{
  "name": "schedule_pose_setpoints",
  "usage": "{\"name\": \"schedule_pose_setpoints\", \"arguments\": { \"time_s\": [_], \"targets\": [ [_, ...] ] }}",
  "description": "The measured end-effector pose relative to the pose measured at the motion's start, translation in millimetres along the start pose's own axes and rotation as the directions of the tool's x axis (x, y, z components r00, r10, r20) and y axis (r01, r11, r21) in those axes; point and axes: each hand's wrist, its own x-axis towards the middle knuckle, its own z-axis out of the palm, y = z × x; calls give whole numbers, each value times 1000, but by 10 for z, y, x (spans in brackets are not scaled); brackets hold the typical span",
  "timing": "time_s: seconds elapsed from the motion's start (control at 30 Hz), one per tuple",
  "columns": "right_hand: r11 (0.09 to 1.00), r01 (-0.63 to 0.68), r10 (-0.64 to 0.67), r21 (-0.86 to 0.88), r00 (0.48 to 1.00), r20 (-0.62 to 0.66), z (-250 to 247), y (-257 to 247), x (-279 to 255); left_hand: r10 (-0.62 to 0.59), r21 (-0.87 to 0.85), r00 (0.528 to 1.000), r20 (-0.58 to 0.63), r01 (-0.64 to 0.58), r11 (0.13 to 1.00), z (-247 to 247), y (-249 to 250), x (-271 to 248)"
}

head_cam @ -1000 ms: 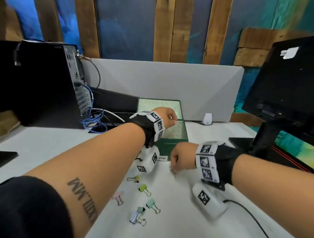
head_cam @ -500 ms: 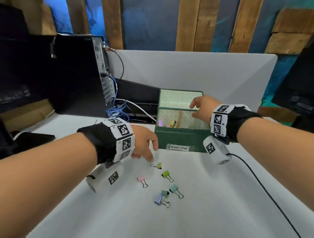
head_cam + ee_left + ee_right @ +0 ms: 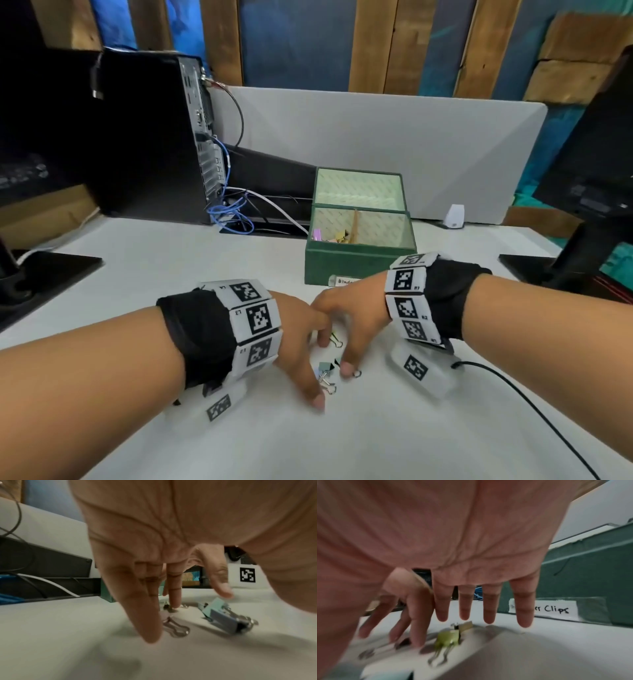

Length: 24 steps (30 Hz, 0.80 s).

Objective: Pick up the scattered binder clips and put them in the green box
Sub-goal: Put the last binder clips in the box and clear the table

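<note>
1. We are reaching our left hand (image 3: 301, 346) and right hand (image 3: 352, 318) down, fingers extended, holding nothing.
2. The green box (image 3: 346, 263) is sitting behind them.
3. The binder clips (image 3: 325, 373) are lying under our fingertips on the white table (image 3: 376, 438).
</note>
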Motion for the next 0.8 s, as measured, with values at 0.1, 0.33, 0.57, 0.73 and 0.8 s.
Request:
{"name": "schedule_pose_setpoints", "arguments": {
  "time_s": [0.1,0.33,0.57,0.73,0.8],
  "targets": [
    [990,-45,39,-134,998,-49,123,11,-55,74,-4,996,-47,-74,997,44,18,19],
    [992,-79,60,-97,982,-181,255,105,-160,148,-7,980,-136,-150,989,70,80,112],
    [985,-139,116,-99,972,-207,287,127,-126,103,-39,986,-134,-110,993,43,29,176],
    [976,-201,181,-81,961,-209,311,178,-111,64,-28,989,-132,-68,997,64,-27,225],
    [974,-211,191,-85,961,-201,321,189,-101,58,-33,991,-122,-63,997,72,-36,242]
  ]
}}
